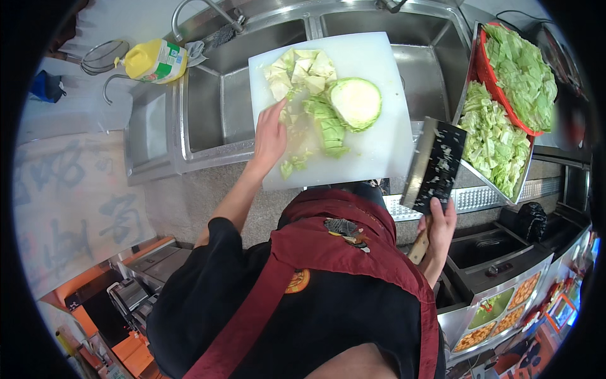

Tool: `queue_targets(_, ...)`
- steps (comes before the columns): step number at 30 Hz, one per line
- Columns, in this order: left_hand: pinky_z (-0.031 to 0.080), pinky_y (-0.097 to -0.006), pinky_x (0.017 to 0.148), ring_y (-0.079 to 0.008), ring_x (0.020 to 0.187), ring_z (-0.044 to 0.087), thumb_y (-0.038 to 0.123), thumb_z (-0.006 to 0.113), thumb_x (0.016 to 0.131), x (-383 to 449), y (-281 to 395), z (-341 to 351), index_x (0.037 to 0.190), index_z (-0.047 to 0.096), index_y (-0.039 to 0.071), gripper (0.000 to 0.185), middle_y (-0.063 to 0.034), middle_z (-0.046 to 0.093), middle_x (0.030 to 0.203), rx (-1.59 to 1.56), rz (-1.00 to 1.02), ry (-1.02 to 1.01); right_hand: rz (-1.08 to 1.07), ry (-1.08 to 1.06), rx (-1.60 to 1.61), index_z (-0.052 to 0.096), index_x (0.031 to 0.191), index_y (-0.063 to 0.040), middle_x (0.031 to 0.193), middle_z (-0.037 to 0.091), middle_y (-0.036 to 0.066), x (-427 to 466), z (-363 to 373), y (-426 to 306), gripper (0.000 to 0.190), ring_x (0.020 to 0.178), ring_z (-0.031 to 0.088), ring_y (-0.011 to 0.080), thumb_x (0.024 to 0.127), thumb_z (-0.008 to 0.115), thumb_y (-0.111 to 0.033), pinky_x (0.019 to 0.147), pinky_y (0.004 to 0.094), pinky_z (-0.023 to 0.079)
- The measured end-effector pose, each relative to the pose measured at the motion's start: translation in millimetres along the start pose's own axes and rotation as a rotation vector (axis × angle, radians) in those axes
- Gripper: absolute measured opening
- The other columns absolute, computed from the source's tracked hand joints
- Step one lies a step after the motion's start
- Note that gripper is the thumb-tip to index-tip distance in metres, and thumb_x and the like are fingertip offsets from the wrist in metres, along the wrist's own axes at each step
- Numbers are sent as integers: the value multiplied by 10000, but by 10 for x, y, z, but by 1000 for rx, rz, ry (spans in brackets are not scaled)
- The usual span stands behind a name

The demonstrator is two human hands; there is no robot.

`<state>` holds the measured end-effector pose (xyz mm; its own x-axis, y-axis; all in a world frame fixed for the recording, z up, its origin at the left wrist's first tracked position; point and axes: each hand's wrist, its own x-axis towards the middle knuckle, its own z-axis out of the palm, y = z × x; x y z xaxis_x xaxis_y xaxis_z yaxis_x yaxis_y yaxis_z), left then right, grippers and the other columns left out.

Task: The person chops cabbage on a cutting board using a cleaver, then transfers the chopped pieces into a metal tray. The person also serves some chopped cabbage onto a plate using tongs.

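A white cutting board (378, 161) lies across the front of the metal sinks. On it rests a cut cabbage piece (356, 104), its pale flat face turned up, with sliced green leaves (331, 135) against its left side. Pale cabbage pieces (312, 71) are spread near the board's far edge. My left hand (271, 130) is over the board's left side, fingertips at these pieces and holding nothing that I can see. To the right of the board, my right hand (440, 227) grips the wooden handle of a cleaver (435, 163). Small cabbage bits stick to its dark, upright blade.
Right of the board, a metal tray (490, 185) holds chopped cabbage (494, 135) and a red plastic basket (492, 90) heaped with more leaves. Two sink basins (421, 61) lie beneath and behind the board. A yellow jug (156, 60) and a wire strainer (103, 58) stand at the left.
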<state>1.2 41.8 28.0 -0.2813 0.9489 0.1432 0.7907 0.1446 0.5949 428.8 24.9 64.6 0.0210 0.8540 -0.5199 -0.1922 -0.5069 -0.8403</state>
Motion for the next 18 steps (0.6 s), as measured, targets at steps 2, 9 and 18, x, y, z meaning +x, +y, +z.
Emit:
queue_targets(2,344,-498,1124,-391,1350,405,228,705,878,-506,-276,72,1464,466,95,647,-202,439,1469,41,114,-124,8,-87,-137,573,1089,-29,722,594,9,-27,306,-2,134,434,492,82,1014,598,-138,391,238,387)
queue_targets(9,409,-487,999,-377,1223,501,330,753,855,-866,-887,453,1281,563,81,529,-171,555,1285,99,259,-235,-66,-75,-633,594,1028,-5,648,530,-8,-401,1090,32,145,506,487,64,1014,591,-148,459,260,399)
queue_targets(18,444,-460,950,-340,1092,559,266,726,867,122,-610,584,1150,634,98,342,-122,614,1113,-191,197,-73,-417,21,-1130,564,942,37,793,606,289,-706,1263,264,177,753,571,523,969,613,-131,629,497,460)
